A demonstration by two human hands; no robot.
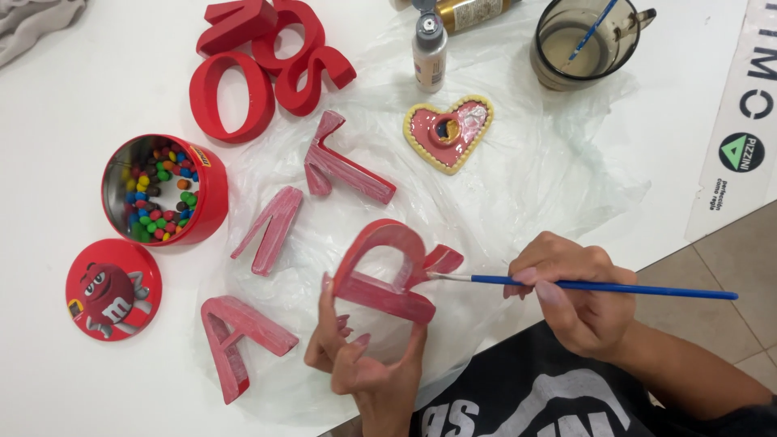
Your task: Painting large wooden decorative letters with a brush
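White tabletop (97, 89) with a sheet of crinkly clear plastic (550, 162) spread over the middle, that's the workspace. Far left of the grip sits a round red lid (113, 289), and just above it an open red tin (164, 189) full of colourful candies. Closer in, a pink-red letter A (235, 340) lies flat just left of the left hand (364, 364), with a letter N (269, 228) and a letter T (340, 166) above it, all with streaky paint. Well above those is a pile of solid red letters (259, 65).

Left hand is clamped on the letter R (384, 271) from below, fingers on the lower edge, holding it tipped up off the plastic. Right hand (575, 295) pinches a blue-handled paintbrush (599, 286), its tip touching the R's leg, right beside the grip. Up past the R are a heart-shaped dish (449, 132), a small paint bottle (429, 50), and a glass cup (584, 40) of murky water with another brush in it.
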